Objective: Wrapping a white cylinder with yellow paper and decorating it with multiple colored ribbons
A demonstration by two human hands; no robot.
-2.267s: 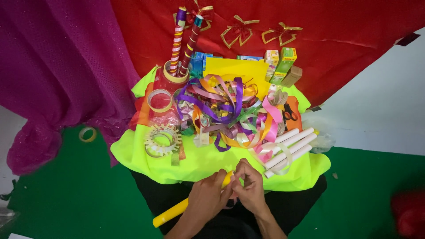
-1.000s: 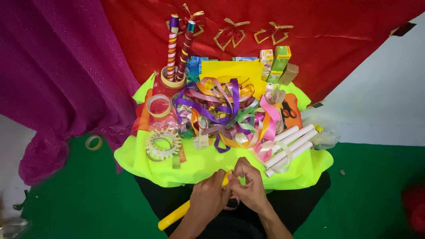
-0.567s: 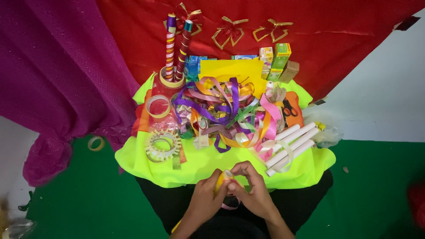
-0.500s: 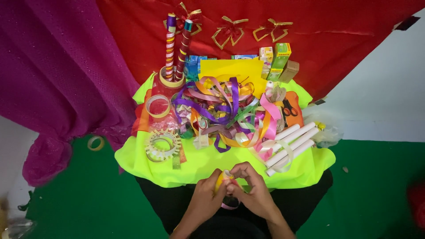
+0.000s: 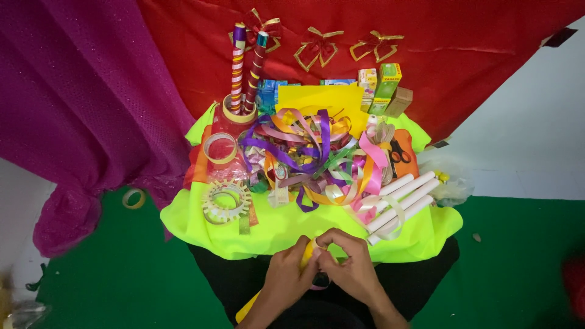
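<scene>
We held the yellow stick (image 5: 308, 256) tight in our left hand (image 5: 286, 277) and right hand (image 5: 350, 274) by the tabletop (image 5: 274, 228), wrapping its tip, which seemed to need small careful turns.

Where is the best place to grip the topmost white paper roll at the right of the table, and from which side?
Probably its upper right end: the white paper roll lies slanted, and that end sticks out free, while a ribbon loop crosses the lower left end. Come from the right, fingers across its width.

Yellow stick (image 5: 306, 254), tilted, between both hands
</scene>
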